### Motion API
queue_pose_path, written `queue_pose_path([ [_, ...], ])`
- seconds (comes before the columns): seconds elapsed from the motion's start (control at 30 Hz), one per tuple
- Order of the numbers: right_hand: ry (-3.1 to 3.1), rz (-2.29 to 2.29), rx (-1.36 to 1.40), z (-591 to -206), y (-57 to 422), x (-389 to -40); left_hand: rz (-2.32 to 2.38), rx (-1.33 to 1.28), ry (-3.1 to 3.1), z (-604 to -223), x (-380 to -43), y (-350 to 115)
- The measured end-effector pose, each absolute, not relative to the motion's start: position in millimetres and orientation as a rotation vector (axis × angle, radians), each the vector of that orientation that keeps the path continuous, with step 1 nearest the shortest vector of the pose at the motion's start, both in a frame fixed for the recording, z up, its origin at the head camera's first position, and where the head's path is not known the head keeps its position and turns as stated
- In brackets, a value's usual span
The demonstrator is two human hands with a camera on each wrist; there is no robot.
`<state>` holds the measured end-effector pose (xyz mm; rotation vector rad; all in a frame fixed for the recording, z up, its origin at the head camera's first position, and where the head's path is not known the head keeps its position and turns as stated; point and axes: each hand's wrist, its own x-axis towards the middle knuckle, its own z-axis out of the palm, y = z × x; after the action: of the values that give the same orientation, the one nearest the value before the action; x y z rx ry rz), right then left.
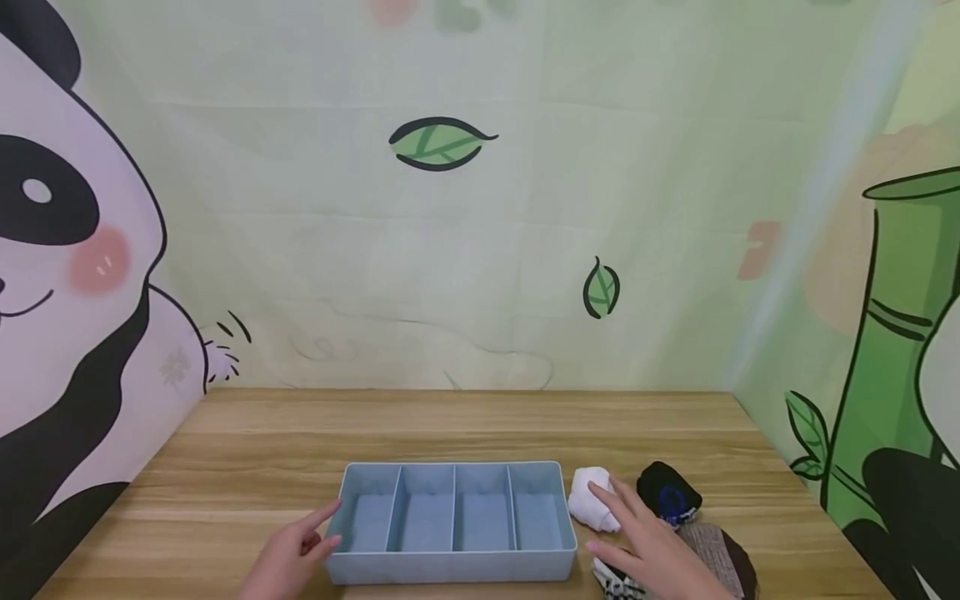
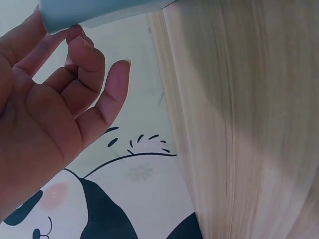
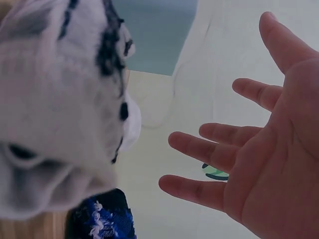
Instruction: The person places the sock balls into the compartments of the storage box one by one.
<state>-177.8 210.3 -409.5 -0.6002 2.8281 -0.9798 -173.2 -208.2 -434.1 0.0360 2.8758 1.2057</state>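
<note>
A blue-grey box (image 1: pixel 450 567) with several compartments, its visible floors bare, sits on the wooden table. At its left end is my left hand (image 1: pixel 288 554), index finger and thumb straight at the wall, the other fingers loosely bent. My right hand (image 1: pixel 648 537) is spread above a group of rolled socks, holding nothing. Near its fingertips lies a white sock bundle (image 1: pixel 591 500); behind it is a black one (image 1: pixel 663 487) with blue markings. A black-and-white patterned bundle (image 3: pixel 55 99) looms large in the right wrist view. Partly under my right forearm lies a grey-and-brown bundle (image 1: pixel 712 554).
The wooden table (image 1: pixel 450 425) ends at a pale green printed backdrop (image 1: pixel 315 250). Panda drawings cover the left side, and bamboo (image 1: pixel 892 350) is drawn on the right. The sock bundles lie just right of the box.
</note>
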Motion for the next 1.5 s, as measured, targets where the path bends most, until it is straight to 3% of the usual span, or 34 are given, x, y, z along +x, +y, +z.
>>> queue_pose_path([
  [0.3, 2.671, -0.955, -0.586, -416.3, 225.2, -176.2, 1.3, -0.012, 2.749, -434.6, -176.3, -213.5],
  [0.9, 2.565, -0.836, -1.027, -440.3, 256.9, -184.6, 1.423, 0.161, 2.607, -436.3, -175.9, -222.6],
  [1.5, 2.419, -0.819, -0.899, -447.6, 259.2, -187.8, 1.463, 0.076, 2.562, -435.2, -174.7, -220.5],
])
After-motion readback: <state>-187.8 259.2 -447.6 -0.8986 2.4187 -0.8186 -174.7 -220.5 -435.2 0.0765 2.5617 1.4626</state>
